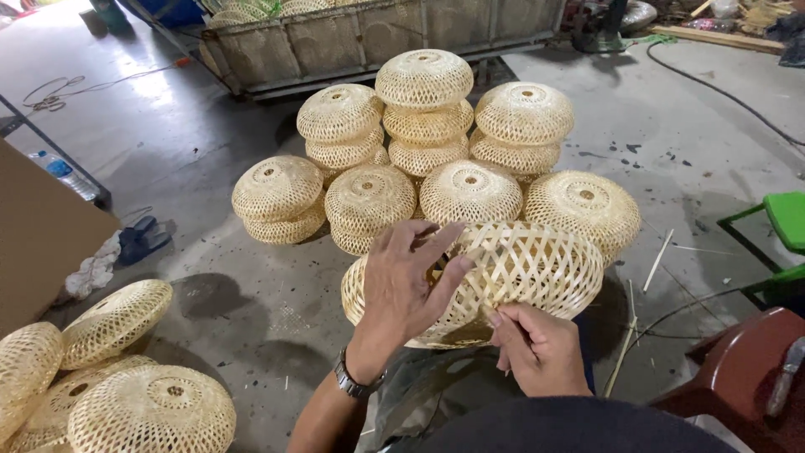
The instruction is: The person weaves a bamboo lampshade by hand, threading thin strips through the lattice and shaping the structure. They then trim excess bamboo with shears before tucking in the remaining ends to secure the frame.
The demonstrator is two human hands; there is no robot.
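A round woven bamboo basket (528, 268) with an open lattice side rests on my lap. My left hand (407, 281) lies across its near left side, fingers spread and pressing on the weave. Below the basket, my right hand (537, 348) pinches a thin bamboo strip at the basket's lower edge. A watch sits on my left wrist.
Stacks of finished woven baskets (423, 126) stand on the concrete floor just beyond. More baskets (117, 377) lie at lower left beside a cardboard sheet (42, 235). A wire cart (369, 33) is at the back, a green stool (784, 222) and red chair (738, 361) to the right.
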